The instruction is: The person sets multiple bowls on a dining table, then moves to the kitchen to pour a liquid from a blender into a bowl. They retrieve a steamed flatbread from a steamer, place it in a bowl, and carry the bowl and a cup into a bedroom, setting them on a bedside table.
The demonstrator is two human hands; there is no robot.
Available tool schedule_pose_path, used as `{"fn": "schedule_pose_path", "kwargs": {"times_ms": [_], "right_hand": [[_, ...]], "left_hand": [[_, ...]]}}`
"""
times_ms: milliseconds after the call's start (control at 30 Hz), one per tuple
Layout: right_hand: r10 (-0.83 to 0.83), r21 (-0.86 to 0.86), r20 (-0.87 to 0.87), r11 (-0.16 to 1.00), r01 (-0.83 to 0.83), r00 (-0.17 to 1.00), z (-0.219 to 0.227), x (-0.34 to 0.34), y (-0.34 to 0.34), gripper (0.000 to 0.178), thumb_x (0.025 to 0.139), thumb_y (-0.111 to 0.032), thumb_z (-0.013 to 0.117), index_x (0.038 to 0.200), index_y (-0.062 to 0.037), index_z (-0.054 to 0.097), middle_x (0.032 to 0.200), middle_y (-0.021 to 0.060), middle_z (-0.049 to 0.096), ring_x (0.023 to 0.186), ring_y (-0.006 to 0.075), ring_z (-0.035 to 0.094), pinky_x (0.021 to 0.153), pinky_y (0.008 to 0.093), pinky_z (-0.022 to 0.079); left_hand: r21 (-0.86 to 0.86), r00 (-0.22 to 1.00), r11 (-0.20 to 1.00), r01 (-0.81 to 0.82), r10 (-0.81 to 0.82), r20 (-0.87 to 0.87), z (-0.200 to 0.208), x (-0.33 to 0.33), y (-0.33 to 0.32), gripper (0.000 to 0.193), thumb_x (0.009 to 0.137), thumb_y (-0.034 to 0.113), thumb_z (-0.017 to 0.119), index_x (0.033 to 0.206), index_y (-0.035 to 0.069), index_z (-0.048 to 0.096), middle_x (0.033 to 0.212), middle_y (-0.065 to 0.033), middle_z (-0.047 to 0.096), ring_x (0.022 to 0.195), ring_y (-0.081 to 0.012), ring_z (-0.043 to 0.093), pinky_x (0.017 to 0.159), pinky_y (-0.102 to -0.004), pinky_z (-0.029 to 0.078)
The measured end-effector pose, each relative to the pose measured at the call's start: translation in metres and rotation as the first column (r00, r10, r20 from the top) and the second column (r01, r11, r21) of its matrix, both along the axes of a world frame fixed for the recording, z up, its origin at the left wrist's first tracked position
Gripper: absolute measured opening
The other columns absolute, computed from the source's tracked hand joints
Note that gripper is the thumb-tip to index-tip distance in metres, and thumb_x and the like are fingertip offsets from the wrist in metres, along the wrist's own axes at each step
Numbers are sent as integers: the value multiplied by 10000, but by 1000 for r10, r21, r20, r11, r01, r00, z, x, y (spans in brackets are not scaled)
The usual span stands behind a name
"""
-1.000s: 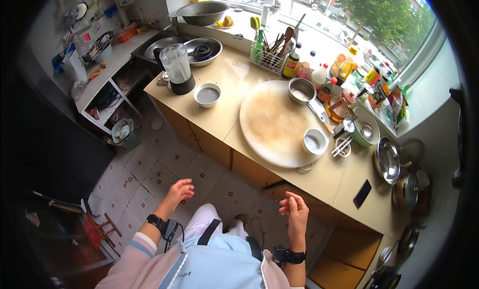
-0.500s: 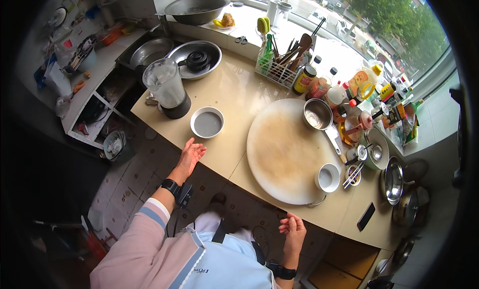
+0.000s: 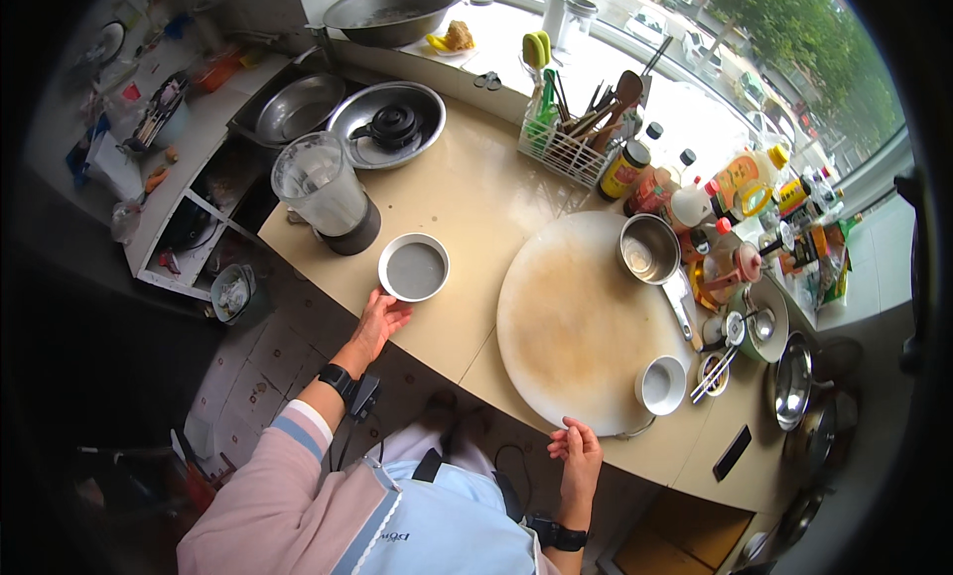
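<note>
A white bowl [image 3: 414, 268] with greyish liquid stands near the counter's front edge. My left hand [image 3: 377, 323] is just below its near rim, fingers spread and the fingertips close to it; whether they touch I cannot tell. Holding nothing that I can see, my right hand [image 3: 576, 458] hovers off the counter edge with loosely bent fingers. Nearest to it is a large round pale cutting board [image 3: 556, 317], marked brown in its middle. On the board are a small saucepan [image 3: 650, 250] and a small white cup [image 3: 659, 385] with pale contents.
A blender jug [image 3: 323, 193] stands behind the bowl, beside a metal basin [image 3: 427, 114] holding a black lid. Bottles [image 3: 685, 193] and a utensil rack [image 3: 561, 150] line the window side. At the right lie chopsticks [image 3: 715, 374] across a small bowl and a black phone [image 3: 732, 453].
My left hand has come closer to the bowl of grey liquid, reaching its near rim. My right hand has shifted slightly. The view has tilted a little.
</note>
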State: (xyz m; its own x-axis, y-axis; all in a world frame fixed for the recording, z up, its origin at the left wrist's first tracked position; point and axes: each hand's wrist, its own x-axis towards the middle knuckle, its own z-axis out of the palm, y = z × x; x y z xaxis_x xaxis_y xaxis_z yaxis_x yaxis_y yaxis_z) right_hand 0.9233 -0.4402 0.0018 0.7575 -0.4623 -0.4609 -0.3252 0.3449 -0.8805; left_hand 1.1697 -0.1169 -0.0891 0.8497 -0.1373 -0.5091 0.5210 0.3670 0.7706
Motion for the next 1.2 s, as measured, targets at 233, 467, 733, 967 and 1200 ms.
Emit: {"fn": "schedule_pose_path", "kwargs": {"times_ms": [233,467,733,967,1200], "right_hand": [[129,-10,-3,992,-129,992,-6,24,-13,235,973,-174,526,1108,1,607,846,80,655,649,111,598,586,221,481],[-62,-25,36,998,63,997,-16,36,-3,241,971,-172,525,1118,-2,612,856,74,667,642,89,592,570,205,473],[-606,24,54,795,606,794,-37,20,28,254,969,-208,520,1120,-22,603,863,59,648,629,86,597,559,210,488],[-611,-30,9,791,611,792,-51,-31,83,264,966,-249,542,1122,-50,617,860,39,643,636,59,587,528,194,475],[-787,-10,83,613,790,612,-51,-149,86,260,969,-270,539,1101,-58,615,826,24,632,592,47,555,505,186,449]], "left_hand": [[120,996,989,-85,87,-16,9,-28,62,635,915,294,536,1446,89,255,1155,-171,536,888,-246,614,812,-363,523],[197,954,934,297,-280,-108,-14,-38,86,348,940,339,536,751,57,613,765,-76,636,648,-146,612,624,-293,535],[263,488,423,867,-829,-274,-55,-19,98,356,954,297,547,724,41,640,799,-76,666,687,-148,640,649,-280,531],[244,146,54,968,-916,-373,-49,-10,49,243,935,268,584,835,50,624,901,-70,664,729,-134,634,654,-270,535],[142,232,229,963,-973,-5,21,-76,-82,280,949,269,523,1066,25,595,951,-61,603,807,-140,586,745,-270,500]]}}
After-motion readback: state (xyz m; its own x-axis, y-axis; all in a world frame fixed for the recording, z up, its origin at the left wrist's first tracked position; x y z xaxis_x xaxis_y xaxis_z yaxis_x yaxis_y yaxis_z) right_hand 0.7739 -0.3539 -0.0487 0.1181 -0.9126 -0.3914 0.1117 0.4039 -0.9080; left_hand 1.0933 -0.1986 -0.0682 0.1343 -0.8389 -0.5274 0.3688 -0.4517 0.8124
